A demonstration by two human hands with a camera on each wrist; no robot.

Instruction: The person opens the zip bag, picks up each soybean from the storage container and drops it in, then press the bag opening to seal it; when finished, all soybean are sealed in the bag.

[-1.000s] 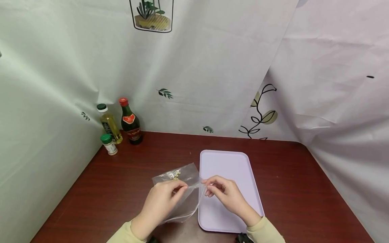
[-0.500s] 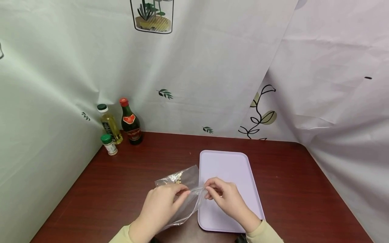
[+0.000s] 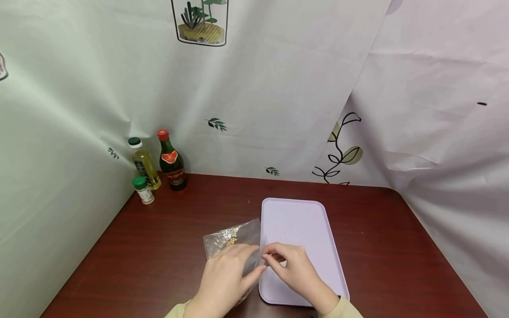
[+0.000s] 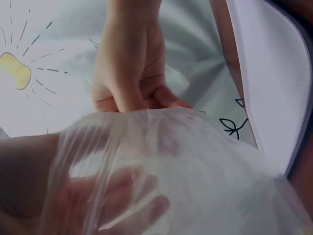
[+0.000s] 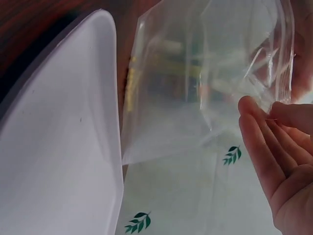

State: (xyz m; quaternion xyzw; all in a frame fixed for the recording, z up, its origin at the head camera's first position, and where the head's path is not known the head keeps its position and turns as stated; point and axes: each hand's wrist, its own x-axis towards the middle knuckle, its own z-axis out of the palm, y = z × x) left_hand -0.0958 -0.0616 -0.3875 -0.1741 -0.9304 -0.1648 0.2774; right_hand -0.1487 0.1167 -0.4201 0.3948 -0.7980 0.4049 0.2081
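A clear plastic zip bag lies slanted beside the lilac tray, overlapping its left edge in the head view. Small round pale-yellow pieces sit in its far end. My right hand pinches the bag's near edge between thumb and index finger, as the right wrist view also shows. Across from it, my left hand is at the bag with thumb and fingers spread apart. Through the clear film in the left wrist view, left fingers show. Much of the bag is hidden under the left hand.
At the back left of the dark red table stand a yellow oil bottle, a dark bottle with a red cap and a small green-capped shaker. White printed cloth hangs behind and at both sides.
My left hand has gone from pinching the bag to spread fingers, moving right and nearer the right hand. The right hand has shifted slightly toward me, still pinching the bag.
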